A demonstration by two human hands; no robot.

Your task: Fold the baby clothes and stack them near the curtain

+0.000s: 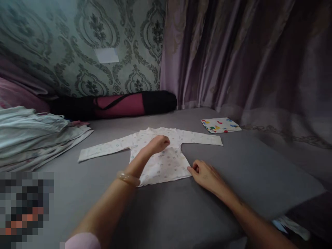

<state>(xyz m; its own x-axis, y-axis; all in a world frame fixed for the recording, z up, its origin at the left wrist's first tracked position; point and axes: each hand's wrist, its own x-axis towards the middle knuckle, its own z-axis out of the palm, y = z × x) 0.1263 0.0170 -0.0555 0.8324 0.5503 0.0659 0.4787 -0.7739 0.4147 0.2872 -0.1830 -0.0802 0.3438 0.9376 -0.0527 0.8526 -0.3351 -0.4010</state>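
A small white long-sleeved shirt (166,167) with a faint print lies spread out, its sleeves stretched to either side and its hem toward me. My left hand (158,143) is over the chest of the shirt, with its fingers closed; whether cloth is pinched in them is hidden. At the right corner of the hem, my right hand (206,175) has thumb and forefinger closed on the shirt's edge. A pale bangle (128,178) circles my left wrist.
The shirt lies on a grey sheet (103,193). At left is a pile of light clothes (33,135). A folded white cloth with colourful print (220,125) lies at back right. A black and dark-red long bag (119,105) rests along the wall, beside purple curtains (207,52).
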